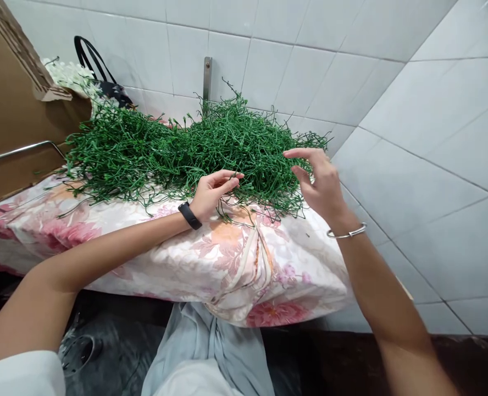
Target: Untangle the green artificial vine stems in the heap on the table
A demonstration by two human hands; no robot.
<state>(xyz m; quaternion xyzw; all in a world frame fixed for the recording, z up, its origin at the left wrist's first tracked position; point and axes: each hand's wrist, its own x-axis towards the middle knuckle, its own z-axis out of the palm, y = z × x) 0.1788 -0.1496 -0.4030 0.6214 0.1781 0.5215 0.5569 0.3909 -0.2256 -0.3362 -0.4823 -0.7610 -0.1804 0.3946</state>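
A large tangled heap of green artificial stems spreads along the cloth-covered table. My left hand, with a black band at the wrist, is at the front edge of the heap. Its thumb and fingertips are pinched together on a thin green stem that hangs down toward the cloth. To the right, my right hand is raised by the heap's right end, a bangle on its wrist. Thumb and index finger there are spread apart, with nothing visible between them.
A floral cloth covers the table, bunched in a knot at the front. At left stand a cardboard box, white artificial flowers and a black bag. White tiled walls close off the back and right. A metal bracket sticks up behind the heap.
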